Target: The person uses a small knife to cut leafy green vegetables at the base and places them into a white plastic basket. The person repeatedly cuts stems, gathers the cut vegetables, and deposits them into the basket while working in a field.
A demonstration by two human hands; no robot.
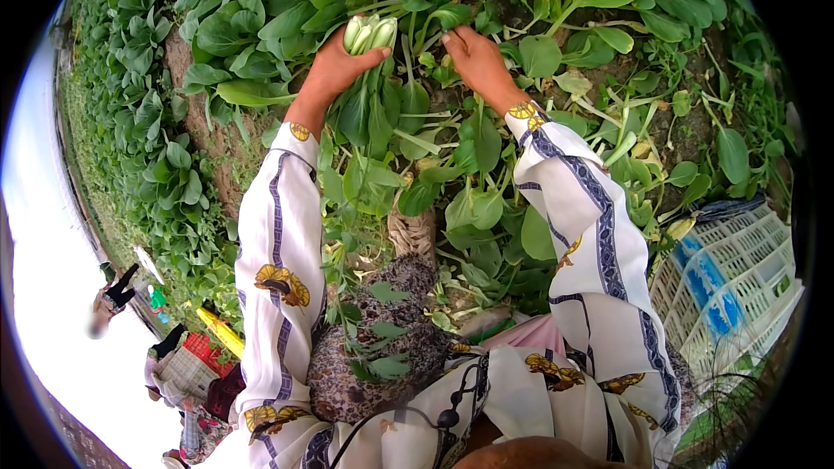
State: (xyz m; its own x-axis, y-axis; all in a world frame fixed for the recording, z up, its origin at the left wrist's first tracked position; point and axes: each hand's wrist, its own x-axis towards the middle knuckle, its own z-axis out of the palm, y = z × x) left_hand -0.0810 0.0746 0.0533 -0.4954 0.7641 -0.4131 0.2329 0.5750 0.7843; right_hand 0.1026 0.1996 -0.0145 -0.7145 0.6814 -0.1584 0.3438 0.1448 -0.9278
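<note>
My left hand grips a bunch of leafy greens, with the pale cut stem ends facing up and the leaves hanging down below. To its right, my right hand is at a small green plant, its thumb and fingertips close together at a leaf. Whether those fingers pinch the leaf cannot be told. Loose leaves and pale stalks lie on the soil below both hands.
Rows of leafy plants grow at the left. A white plastic crate with a blue patch stands at the lower right. Several people, a red crate and a yellow object are at the lower left.
</note>
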